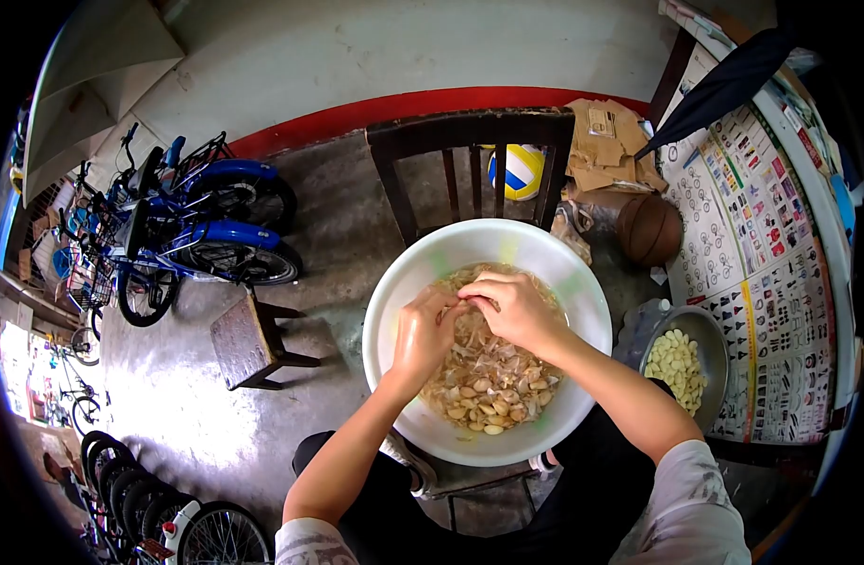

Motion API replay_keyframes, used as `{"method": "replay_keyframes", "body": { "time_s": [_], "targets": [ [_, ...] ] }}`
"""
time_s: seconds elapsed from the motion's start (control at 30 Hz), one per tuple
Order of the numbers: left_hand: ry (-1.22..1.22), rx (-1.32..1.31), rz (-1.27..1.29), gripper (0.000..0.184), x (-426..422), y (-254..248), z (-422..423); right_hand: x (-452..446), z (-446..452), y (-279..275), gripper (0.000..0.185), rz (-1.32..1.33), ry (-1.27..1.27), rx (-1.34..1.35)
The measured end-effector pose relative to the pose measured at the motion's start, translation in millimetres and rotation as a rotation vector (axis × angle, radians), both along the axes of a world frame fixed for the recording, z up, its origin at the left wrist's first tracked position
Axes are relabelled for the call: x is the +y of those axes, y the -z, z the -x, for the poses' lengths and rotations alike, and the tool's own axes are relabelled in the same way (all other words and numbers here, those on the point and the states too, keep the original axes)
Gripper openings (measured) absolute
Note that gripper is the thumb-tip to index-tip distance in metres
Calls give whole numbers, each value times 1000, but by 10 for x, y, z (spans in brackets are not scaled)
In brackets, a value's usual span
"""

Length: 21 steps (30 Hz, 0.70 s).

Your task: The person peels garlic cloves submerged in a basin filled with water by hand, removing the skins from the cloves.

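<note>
Sleeves: pale grey with a print, one on each arm, nearest the camera; the right one (688, 504) shows most fully.
Left hand (424, 325): over the basin's middle, fingers curled in and the tips drawn together.
Right hand (517, 309): opposite, fingers bent, thumb and forefinger meeting the left fingertips; whether a small piece sits in either pinch, I cannot tell.
Basin (586, 299): white, wide and round, between the knees and the chair back (472, 128), holding liquid.
Garlic cloves (494, 411): gathered inside the basin toward its near edge, tan and cream, below the hands.
Loose skins (496, 356): papery, spread across the basin's middle.
Metal bowl (720, 363): beyond the basin's right edge, overlapping the left edge of the table (762, 363) in view.
Peeled cloves (675, 369): cream-white, heaped in the metal bowl.
Table: spread with printed sheets; a dark umbrella (729, 91) crosses its far left corner.
Balls: a volleyball (518, 173) behind the chair back, a basketball (650, 230) near the table's left edge.
Floor: a wooden stool (244, 341) left of the basin, blue bicycles (227, 239) beyond it.
</note>
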<state>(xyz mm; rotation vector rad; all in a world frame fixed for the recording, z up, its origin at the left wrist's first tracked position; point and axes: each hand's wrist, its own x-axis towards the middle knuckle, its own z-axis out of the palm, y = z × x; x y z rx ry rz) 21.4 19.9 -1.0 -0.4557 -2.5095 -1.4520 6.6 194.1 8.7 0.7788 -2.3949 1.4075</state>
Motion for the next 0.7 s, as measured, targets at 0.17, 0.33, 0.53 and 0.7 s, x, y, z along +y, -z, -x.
{"method": "replay_keyframes", "body": {
  "time_s": [0.17, 0.33, 0.53, 0.7],
  "targets": [
    [-4, 36, 40, 9, 8, 8, -17, -19, -47, -29, 14, -68, 21, 42],
    [12, 51, 35, 12, 4, -22, -15, -23, -57, -32, 19, -106, 17, 7],
    [52, 75, 56, 14, -17, -6, 20, -22, -61, -28, 26, -126, 26, -9],
    [60, -20, 45, 14, -23, -103, 8, -17, -39, -45, 28, -44, 3, -16]
  ]
}}
